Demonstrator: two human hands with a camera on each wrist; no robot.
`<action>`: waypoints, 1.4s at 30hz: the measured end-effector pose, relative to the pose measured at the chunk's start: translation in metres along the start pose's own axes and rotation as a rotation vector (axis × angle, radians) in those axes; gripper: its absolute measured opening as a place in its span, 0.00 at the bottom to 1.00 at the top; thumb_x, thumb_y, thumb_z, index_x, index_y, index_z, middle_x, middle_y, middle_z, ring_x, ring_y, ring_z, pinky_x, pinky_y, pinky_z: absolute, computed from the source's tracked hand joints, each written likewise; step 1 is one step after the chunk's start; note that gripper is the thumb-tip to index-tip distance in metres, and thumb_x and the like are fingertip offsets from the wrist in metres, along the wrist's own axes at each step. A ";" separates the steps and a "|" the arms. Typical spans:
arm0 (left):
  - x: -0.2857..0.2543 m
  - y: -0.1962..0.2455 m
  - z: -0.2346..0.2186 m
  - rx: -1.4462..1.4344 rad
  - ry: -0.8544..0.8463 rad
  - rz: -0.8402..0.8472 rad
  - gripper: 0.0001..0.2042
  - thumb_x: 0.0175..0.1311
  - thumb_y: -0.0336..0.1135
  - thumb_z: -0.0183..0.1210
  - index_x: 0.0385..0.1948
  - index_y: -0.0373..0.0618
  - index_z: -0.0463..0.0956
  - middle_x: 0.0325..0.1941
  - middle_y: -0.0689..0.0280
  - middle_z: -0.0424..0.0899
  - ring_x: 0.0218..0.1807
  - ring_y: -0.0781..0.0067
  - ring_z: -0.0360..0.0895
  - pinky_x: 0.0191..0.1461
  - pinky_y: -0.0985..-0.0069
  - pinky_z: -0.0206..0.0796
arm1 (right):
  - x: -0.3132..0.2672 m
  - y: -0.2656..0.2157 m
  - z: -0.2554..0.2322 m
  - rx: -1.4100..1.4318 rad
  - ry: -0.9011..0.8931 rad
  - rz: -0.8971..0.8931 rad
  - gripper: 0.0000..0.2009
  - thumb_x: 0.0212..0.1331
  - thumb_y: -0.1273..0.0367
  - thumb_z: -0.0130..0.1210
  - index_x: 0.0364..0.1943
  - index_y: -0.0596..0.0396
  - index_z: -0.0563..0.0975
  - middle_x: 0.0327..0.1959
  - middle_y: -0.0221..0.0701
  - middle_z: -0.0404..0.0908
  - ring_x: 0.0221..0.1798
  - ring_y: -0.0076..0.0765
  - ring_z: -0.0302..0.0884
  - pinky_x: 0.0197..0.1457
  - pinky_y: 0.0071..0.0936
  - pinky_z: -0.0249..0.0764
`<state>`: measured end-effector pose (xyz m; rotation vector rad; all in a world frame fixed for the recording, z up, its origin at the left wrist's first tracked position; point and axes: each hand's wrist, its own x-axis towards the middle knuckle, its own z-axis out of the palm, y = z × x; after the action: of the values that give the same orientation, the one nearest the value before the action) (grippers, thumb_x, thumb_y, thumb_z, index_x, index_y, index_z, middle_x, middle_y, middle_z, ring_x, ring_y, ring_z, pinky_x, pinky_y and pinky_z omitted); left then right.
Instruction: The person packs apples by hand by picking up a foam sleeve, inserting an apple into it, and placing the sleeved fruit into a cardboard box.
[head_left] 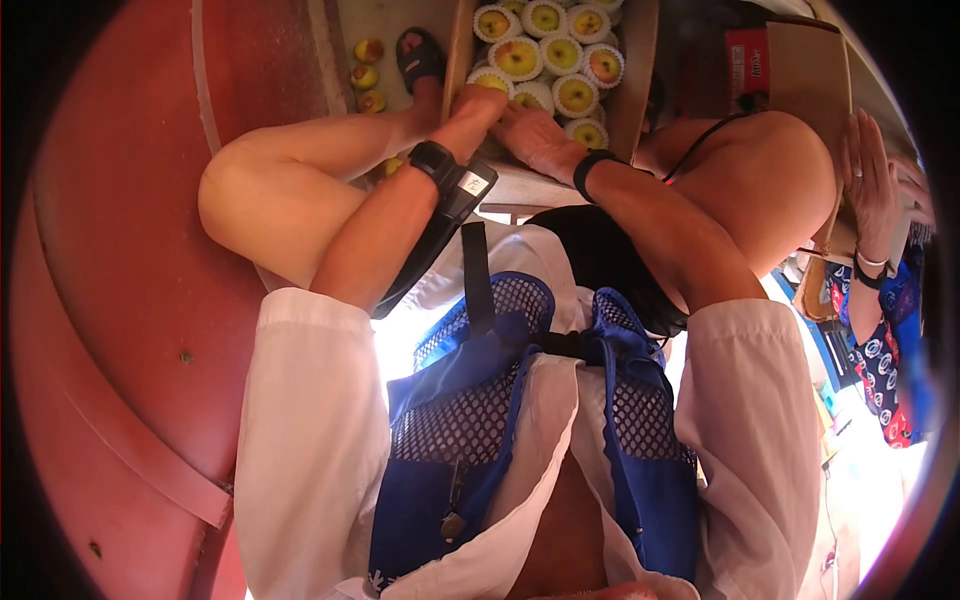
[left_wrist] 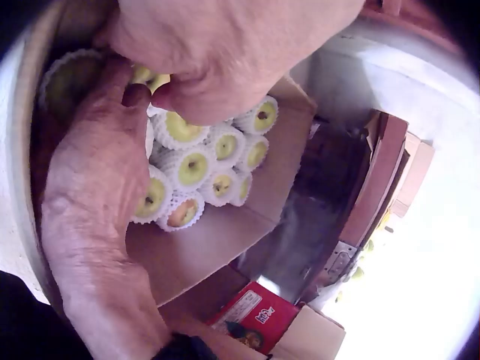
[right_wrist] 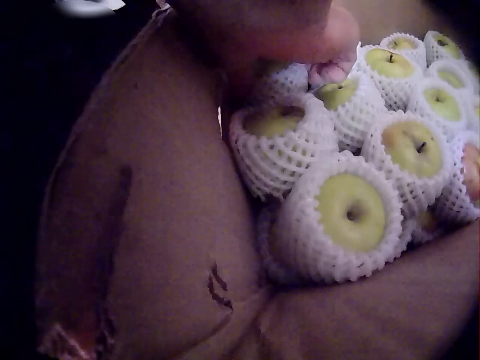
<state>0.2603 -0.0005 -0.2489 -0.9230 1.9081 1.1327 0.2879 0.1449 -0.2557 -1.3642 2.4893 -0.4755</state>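
Note:
Apples in white foam nets point(head_left: 562, 54) point(left_wrist: 192, 168) point(right_wrist: 352, 212) fill an open cardboard box point(head_left: 628, 110) point(left_wrist: 202, 247) point(right_wrist: 150, 225). My left hand point(head_left: 472, 118) point(left_wrist: 232, 52) curls its thumb and fingers at a yellow-green apple point(left_wrist: 154, 79) at the box's near left corner. My right hand point(head_left: 540, 140) point(left_wrist: 101, 202) point(right_wrist: 277, 34) is close beside it, with one fingertip against that apple in the left wrist view. The rest of its grip is hidden. Under the right hand, a netted apple point(right_wrist: 281, 81) shows partly in the right wrist view.
Several loose apples point(head_left: 367, 76) lie left of the box beside a sandalled foot point(head_left: 420, 60). My bent legs flank the box. At the right are a red carton point(head_left: 747, 62) point(left_wrist: 262, 313), another cardboard box point(head_left: 810, 80) and another person's hands point(head_left: 872, 185). A red surface point(head_left: 120, 200) spans the left.

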 end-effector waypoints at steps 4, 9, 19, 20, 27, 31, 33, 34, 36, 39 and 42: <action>0.072 -0.040 0.031 0.111 -0.035 0.151 0.19 0.63 0.38 0.55 0.49 0.34 0.81 0.52 0.50 0.85 0.54 0.56 0.83 0.53 0.63 0.74 | 0.002 -0.002 -0.008 0.280 -0.048 0.159 0.16 0.63 0.73 0.48 0.55 0.57 0.76 0.55 0.47 0.77 0.60 0.56 0.76 0.60 0.44 0.77; 0.016 -0.023 0.002 -0.121 -0.149 0.093 0.18 0.65 0.38 0.52 0.50 0.35 0.77 0.45 0.57 0.81 0.42 0.64 0.75 0.41 0.64 0.67 | 0.000 0.003 0.003 0.155 0.007 0.028 0.18 0.63 0.74 0.48 0.57 0.59 0.75 0.58 0.48 0.77 0.62 0.57 0.75 0.62 0.44 0.76; -0.034 -0.001 -0.041 -0.032 -0.194 0.086 0.17 0.65 0.39 0.54 0.49 0.38 0.78 0.47 0.58 0.81 0.45 0.67 0.77 0.43 0.67 0.68 | 0.012 -0.001 -0.024 0.190 -0.312 0.257 0.30 0.57 0.75 0.54 0.68 0.48 0.68 0.67 0.45 0.72 0.63 0.58 0.75 0.61 0.44 0.77; -0.037 0.002 -0.044 -0.012 -0.181 0.090 0.17 0.65 0.39 0.54 0.49 0.38 0.78 0.48 0.58 0.81 0.47 0.67 0.78 0.45 0.67 0.69 | 0.016 -0.002 -0.034 0.153 -0.331 0.287 0.29 0.57 0.75 0.54 0.68 0.48 0.69 0.66 0.45 0.74 0.63 0.57 0.76 0.61 0.44 0.77; -0.034 0.013 -0.081 -0.168 -0.250 0.354 0.21 0.69 0.45 0.57 0.54 0.38 0.77 0.55 0.55 0.82 0.59 0.61 0.79 0.62 0.66 0.70 | 0.050 0.019 -0.095 -0.055 -0.326 0.312 0.14 0.57 0.70 0.57 0.48 0.53 0.83 0.46 0.41 0.86 0.52 0.53 0.84 0.49 0.47 0.81; -0.081 0.028 -0.118 -0.354 -0.233 0.605 0.23 0.72 0.46 0.56 0.59 0.37 0.74 0.59 0.53 0.82 0.62 0.59 0.79 0.63 0.67 0.70 | 0.075 0.019 -0.160 -0.082 -0.256 0.249 0.11 0.57 0.67 0.56 0.41 0.54 0.85 0.43 0.41 0.87 0.52 0.52 0.84 0.49 0.47 0.81; -0.099 0.056 -0.143 -0.330 -0.208 0.617 0.23 0.73 0.46 0.56 0.60 0.37 0.74 0.59 0.54 0.82 0.63 0.60 0.79 0.62 0.68 0.70 | 0.090 0.015 -0.196 -0.163 -0.264 0.214 0.13 0.56 0.65 0.57 0.42 0.53 0.85 0.44 0.41 0.87 0.52 0.52 0.84 0.51 0.47 0.81; -0.101 0.062 -0.155 -0.334 -0.219 0.657 0.23 0.73 0.46 0.56 0.60 0.37 0.74 0.59 0.54 0.82 0.63 0.60 0.79 0.62 0.68 0.70 | 0.089 0.009 -0.216 -0.172 -0.234 0.195 0.13 0.56 0.64 0.58 0.43 0.53 0.84 0.45 0.41 0.87 0.53 0.51 0.84 0.51 0.46 0.81; -0.110 0.079 -0.179 -0.335 -0.214 0.724 0.23 0.73 0.47 0.56 0.60 0.38 0.74 0.58 0.54 0.83 0.62 0.61 0.79 0.61 0.69 0.70 | 0.094 0.010 -0.250 -0.184 -0.198 0.200 0.14 0.56 0.64 0.58 0.45 0.53 0.84 0.47 0.41 0.87 0.54 0.51 0.83 0.53 0.46 0.80; -0.130 0.106 -0.203 -0.325 -0.182 0.789 0.23 0.72 0.48 0.57 0.59 0.39 0.75 0.58 0.55 0.83 0.61 0.62 0.80 0.60 0.70 0.69 | 0.095 0.015 -0.288 -0.158 -0.177 0.277 0.17 0.57 0.64 0.59 0.50 0.52 0.83 0.50 0.41 0.86 0.57 0.51 0.81 0.57 0.44 0.78; -0.148 0.132 -0.227 -0.289 -0.168 0.849 0.22 0.73 0.47 0.56 0.58 0.40 0.76 0.58 0.56 0.83 0.61 0.63 0.80 0.60 0.71 0.69 | 0.093 0.014 -0.323 -0.156 -0.161 0.339 0.19 0.60 0.64 0.59 0.56 0.51 0.81 0.51 0.42 0.85 0.59 0.50 0.80 0.61 0.44 0.75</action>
<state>0.1697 -0.1285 0.0089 -0.0943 2.0669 1.9346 0.1056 0.1238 0.0268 -0.9538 2.5908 -0.0959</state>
